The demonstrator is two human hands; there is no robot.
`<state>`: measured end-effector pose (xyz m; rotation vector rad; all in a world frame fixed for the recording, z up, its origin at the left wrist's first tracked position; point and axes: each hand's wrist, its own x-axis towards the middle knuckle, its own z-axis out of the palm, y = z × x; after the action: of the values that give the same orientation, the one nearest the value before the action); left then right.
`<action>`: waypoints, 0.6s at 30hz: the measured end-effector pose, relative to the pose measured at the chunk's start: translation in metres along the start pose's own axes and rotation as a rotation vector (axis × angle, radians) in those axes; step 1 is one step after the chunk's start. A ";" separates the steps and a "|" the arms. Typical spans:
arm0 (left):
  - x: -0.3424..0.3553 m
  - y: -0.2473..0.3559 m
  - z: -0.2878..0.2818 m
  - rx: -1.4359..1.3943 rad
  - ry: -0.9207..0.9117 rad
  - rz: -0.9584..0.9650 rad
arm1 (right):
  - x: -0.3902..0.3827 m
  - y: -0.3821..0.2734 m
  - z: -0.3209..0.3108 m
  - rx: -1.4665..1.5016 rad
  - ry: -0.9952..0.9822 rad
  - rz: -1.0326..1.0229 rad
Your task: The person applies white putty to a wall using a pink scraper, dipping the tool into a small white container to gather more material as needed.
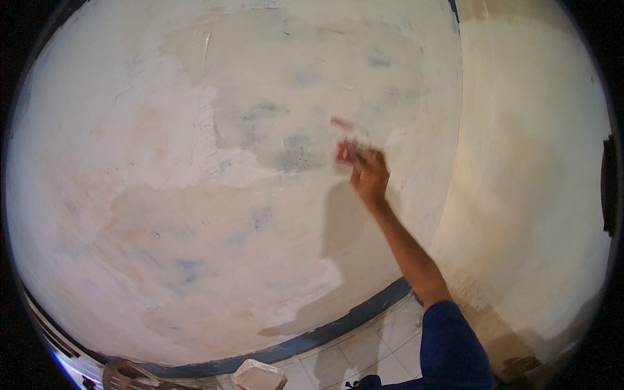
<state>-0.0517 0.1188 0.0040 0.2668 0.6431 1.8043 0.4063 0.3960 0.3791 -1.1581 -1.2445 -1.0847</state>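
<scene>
My right hand [370, 175] is closed around a red and pale flat scraper [346, 152], its outline smeared by motion. The arm reaches up from the lower right in a dark blue sleeve. In front of me is an off-white wall [156, 91] with darker, damp-looking patches and bluish-grey marks. The scraper is at the wall, right of the middle; whether its edge touches the surface I cannot tell. A shadow of the arm falls on the wall below the hand. My left hand is out of sight.
A second, yellowish wall [500, 162] meets this one at a corner on the right. Along the bottom runs a dark grey skirting band [312, 337] above pale floor tiles [364, 348]. Low down stand a white container [260, 376] and a brown wooden piece [120, 377].
</scene>
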 end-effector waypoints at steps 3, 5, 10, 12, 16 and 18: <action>-0.001 0.000 -0.006 -0.037 -0.054 -0.067 | -0.074 -0.046 -0.011 0.159 -0.106 -0.084; 0.002 0.002 -0.009 -0.042 -0.077 -0.092 | -0.092 -0.069 -0.022 0.285 -0.088 -0.072; 0.011 0.013 0.007 -0.059 0.061 -0.108 | -0.052 -0.066 -0.034 0.320 -0.010 -0.033; 0.015 0.006 -0.004 0.178 0.014 0.062 | -0.001 -0.056 -0.034 0.221 0.057 -0.012; 0.018 0.003 -0.012 0.439 -0.183 0.214 | 0.058 -0.033 -0.013 0.146 0.236 -0.087; 0.009 0.014 0.012 0.129 -0.087 0.075 | 0.051 -0.039 0.003 0.147 0.167 -0.071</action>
<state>-0.0603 0.1283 0.0208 0.4592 0.6965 1.8144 0.3693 0.3954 0.4321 -0.8995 -1.2200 -1.1002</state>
